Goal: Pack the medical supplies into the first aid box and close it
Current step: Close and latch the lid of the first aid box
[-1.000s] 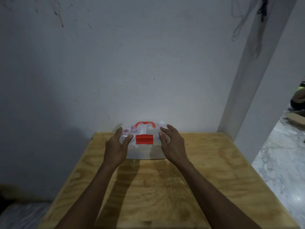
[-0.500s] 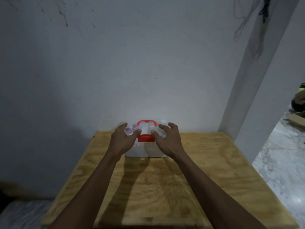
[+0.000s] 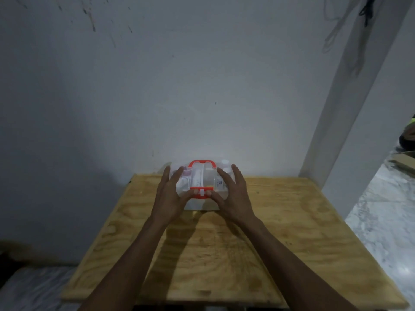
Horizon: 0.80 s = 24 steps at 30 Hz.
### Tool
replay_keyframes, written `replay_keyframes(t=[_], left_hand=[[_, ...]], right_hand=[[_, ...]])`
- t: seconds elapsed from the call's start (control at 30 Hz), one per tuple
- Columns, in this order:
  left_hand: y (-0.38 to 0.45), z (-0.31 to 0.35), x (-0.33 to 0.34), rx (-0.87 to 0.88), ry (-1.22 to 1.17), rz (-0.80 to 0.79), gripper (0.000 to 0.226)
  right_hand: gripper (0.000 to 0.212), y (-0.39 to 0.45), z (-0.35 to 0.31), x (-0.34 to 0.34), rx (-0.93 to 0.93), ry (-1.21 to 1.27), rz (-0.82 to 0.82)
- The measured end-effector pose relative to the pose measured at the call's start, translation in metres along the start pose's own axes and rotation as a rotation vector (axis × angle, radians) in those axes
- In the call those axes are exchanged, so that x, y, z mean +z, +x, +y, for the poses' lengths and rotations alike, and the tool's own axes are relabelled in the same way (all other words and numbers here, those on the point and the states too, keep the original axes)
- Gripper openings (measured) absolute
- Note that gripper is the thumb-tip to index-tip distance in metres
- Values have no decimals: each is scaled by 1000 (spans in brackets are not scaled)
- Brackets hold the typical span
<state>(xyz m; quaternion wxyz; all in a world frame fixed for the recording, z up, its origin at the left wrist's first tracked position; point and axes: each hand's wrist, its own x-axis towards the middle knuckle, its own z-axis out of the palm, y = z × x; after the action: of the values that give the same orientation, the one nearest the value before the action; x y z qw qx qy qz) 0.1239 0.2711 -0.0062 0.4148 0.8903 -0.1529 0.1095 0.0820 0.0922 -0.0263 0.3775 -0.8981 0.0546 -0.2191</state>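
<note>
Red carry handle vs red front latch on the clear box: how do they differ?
The red carry handle is an open arch at the far top edge of the clear plastic first aid box; the red front latch is a solid flat bar on the near edge. The handle is untouched; both thumbs press at the latch, left hand and right hand flanking the box. The latch has a white centre mark; the handle is plain. Both are red plastic.

Both hands, left (image 3: pixel 170 197) and right (image 3: pixel 234 197), press the first aid box (image 3: pixel 200 184), thumbs on its red latch (image 3: pixel 200 193).
</note>
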Motion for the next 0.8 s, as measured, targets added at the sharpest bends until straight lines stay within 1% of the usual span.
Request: replay_keyframes(t=[0.23, 0.4, 0.57, 0.8], left_hand=[[-4, -2, 4, 13, -89, 43, 84], [-3, -4, 4, 23, -94, 53, 85], [5, -16, 4, -2, -86, 87, 88], [27, -22, 7, 33, -69, 107, 79]], right_hand=[[71, -2, 2, 5, -10, 19, 37], [77, -5, 0, 4, 10, 51, 38], [77, -3, -2, 6, 88, 131, 46], [76, 21, 3, 14, 90, 136, 49]])
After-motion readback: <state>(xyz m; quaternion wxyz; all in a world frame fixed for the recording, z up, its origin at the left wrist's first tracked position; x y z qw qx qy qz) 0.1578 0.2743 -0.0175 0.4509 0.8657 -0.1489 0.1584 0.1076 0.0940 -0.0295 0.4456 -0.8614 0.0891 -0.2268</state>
